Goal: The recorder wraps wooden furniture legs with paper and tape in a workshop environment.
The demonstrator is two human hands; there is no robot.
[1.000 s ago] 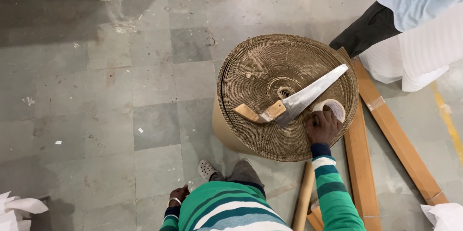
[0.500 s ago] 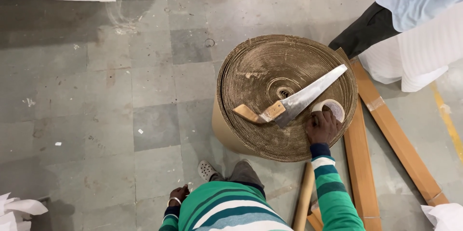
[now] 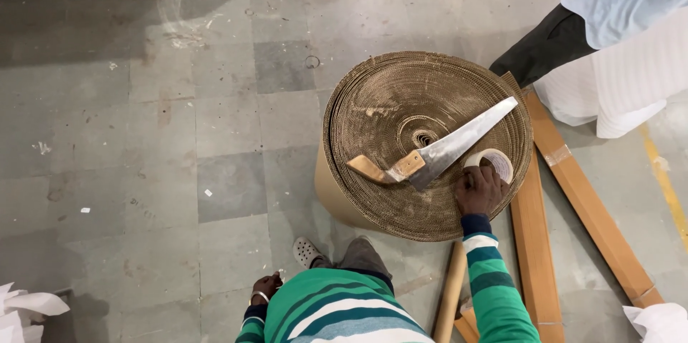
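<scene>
Tape roll point(image 3: 494, 162) on corrugated cardboard roll point(image 3: 387, 110), grey tiled floor point(image 3: 143, 135)

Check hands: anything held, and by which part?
Right hand has its fingers on the near rim of the tape roll lying on the cardboard roll. Left hand looks empty. Saw lies untouched.

Very little differs from a second ago. The right hand point(image 3: 479, 189), at the lower right of the frame, has crept a touch closer onto the tape roll point(image 3: 493, 162) on top of the cardboard roll point(image 3: 380, 110). The left hand point(image 3: 265, 289) at the bottom edge shows barely any shift.
</scene>
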